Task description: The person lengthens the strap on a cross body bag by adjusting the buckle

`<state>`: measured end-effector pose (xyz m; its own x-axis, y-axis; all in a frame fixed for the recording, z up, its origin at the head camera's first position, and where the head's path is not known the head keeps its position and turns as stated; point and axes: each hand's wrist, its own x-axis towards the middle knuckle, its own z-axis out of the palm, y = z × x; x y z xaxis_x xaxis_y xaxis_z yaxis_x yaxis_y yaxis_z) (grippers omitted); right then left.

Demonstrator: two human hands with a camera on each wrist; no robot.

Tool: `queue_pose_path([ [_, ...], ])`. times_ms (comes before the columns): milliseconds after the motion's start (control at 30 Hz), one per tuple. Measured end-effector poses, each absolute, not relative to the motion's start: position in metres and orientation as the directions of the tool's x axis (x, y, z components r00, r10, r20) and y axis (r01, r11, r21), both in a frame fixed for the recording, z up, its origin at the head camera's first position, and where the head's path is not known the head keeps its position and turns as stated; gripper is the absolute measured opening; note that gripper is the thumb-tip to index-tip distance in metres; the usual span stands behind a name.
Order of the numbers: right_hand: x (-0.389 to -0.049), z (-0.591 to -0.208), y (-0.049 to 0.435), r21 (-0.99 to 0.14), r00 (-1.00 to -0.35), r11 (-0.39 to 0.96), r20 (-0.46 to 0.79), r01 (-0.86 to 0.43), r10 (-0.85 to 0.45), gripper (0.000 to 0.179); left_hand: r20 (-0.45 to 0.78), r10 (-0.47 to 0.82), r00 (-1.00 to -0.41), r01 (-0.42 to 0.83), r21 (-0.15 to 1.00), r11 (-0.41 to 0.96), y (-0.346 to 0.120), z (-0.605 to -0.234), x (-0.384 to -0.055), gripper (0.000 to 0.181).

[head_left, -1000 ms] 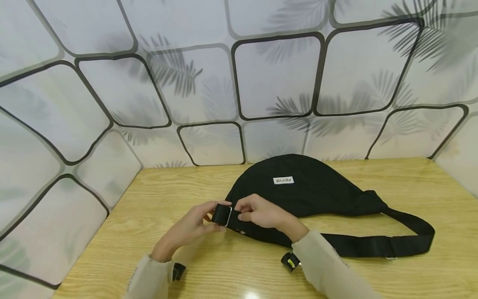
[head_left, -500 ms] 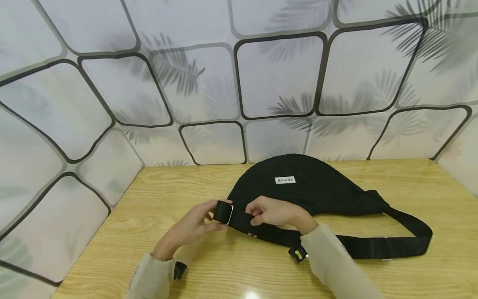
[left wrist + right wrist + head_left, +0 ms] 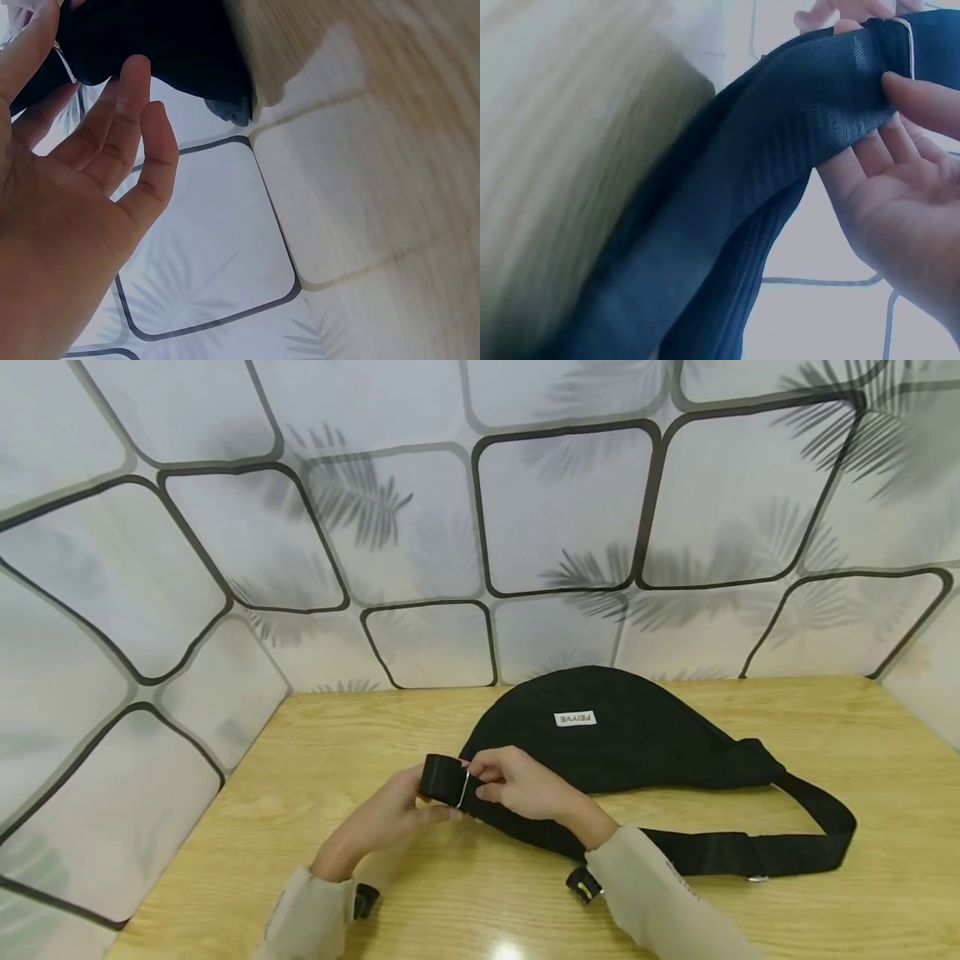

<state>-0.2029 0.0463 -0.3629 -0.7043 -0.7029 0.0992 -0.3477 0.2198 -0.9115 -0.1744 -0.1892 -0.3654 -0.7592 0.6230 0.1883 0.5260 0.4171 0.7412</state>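
Observation:
A black waist bag [image 3: 622,752] with a small white label lies on the table, its strap [image 3: 705,853] running along the front. At the bag's left end the strap passes through a thin metal slider buckle [image 3: 463,787], and a loop of webbing [image 3: 441,778] bulges out of it. My left hand [image 3: 386,818] holds the buckle between thumb and fingers at its two edges. Right beside it, my right hand [image 3: 528,789] pinches the strap. In the right wrist view, the right thumb lies over the webbing [image 3: 810,112] near the buckle, with fingers beneath it.
The wooden table [image 3: 322,743] meets a patterned cloth backdrop [image 3: 555,518] at the back and left. A black wrist-worn device [image 3: 583,885] shows by the right sleeve, and another [image 3: 366,902] by the left sleeve.
My right hand slid right along the strap, then came back left to the buckle. The webbing loop at the left hand is larger, and the strap's right end has shifted slightly left.

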Motion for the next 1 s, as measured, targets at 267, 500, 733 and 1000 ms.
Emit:
queue_pose_path([
  [267, -0.215, -0.359, 0.075, -0.901, -0.603, 0.285, -0.033, -0.326, -0.797, 0.017, 0.176, 0.615, -0.769, 0.515, 0.740, 0.432, -0.190, -0.365, -0.175, 0.054],
  [500, -0.215, -0.362, 0.071, -0.875, -0.626, 0.279, 0.034, -0.395, -0.779, 0.013, 0.174, 0.614, -0.770, 0.514, 0.739, 0.435, -0.191, -0.365, -0.175, 0.055],
  [733, -0.206, -0.365, 0.053, -0.913, -0.714, 0.219, 0.103, -0.344, -0.692, 0.013, 0.156, 0.612, -0.776, 0.485, 0.767, 0.420, -0.188, -0.366, -0.173, 0.044],
  [1000, -0.203, -0.367, 0.050, -0.942, -0.748, 0.159, 0.124, -0.295, -0.652, 0.012, 0.134, 0.594, -0.793, 0.466, 0.761, 0.451, -0.185, -0.367, -0.173, 0.030],
])
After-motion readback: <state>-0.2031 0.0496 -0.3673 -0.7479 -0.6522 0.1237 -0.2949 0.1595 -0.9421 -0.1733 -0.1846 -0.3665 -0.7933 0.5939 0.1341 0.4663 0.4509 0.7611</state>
